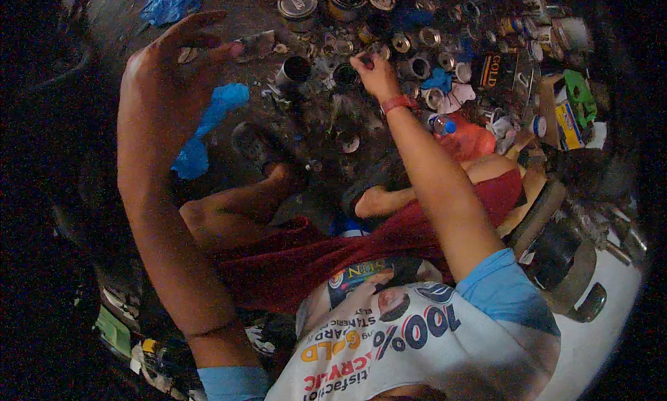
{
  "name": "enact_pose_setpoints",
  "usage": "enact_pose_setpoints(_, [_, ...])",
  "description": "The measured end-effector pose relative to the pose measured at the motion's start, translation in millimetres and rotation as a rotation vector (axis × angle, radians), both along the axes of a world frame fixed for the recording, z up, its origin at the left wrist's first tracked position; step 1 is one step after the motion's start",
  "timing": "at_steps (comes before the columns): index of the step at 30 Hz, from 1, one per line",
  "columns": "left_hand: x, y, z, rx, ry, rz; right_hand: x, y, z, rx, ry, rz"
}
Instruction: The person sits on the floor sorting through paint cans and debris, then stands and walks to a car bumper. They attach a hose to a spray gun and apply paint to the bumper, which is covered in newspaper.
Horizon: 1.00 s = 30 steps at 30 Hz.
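My left hand [163, 57] is raised at the upper left, fingers curved and apart from the thumb. Nothing shows between them. Close to its thumb tip lies a flat greyish piece [258, 45] on the ground. My right hand [376, 74], with a red band at the wrist, reaches among the cans, its fingers drawn together. Whatever they pinch, if anything, is too small to make out. Just left of these fingers stands an open can with a dark inside [345, 75]. Another dark open can [295, 69] is between my two hands.
Several open cans and lids crowd the far right, around a tall closed tin [297, 8]. Blue plastic [224, 108] lies beside my left forearm. A bottle with a blue cap [442, 126] rests near my right forearm. A cardboard box [561, 116] stands farther right.
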<state>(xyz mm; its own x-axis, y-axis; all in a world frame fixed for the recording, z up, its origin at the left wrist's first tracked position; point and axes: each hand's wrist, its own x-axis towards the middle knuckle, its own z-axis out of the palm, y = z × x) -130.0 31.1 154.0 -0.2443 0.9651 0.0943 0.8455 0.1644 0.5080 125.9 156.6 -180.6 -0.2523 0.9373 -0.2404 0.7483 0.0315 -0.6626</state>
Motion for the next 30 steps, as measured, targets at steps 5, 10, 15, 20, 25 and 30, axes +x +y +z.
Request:
enact_pose_setpoints(5, [-15,-6,-4,-0.023,0.052,-0.016,17,-22,7,0.268,0.073,0.222])
enact_pose_setpoints(10, [-17,-5,-7,-0.088,0.015,-0.03,18,-19,5,0.22,0.193,0.347])
enact_pose_setpoints(15, [-17,-10,-7,-0.029,0.089,-0.009,14,-6,8,0.223,-0.136,0.317])
enact_pose_setpoints(20, [-5,-7,1,-0.041,0.124,0.042,22,5,-11,0.243,-0.137,0.42])
enact_pose_setpoints(25, [20,-9,37,-0.12,0.15,0.129,24,28,-19,-0.111,-0.124,0.128])
enact_pose_setpoints(30, [-7,-29,6,0.02,0.004,0.095,29,-10,-22,-0.035,0.228,-0.313])
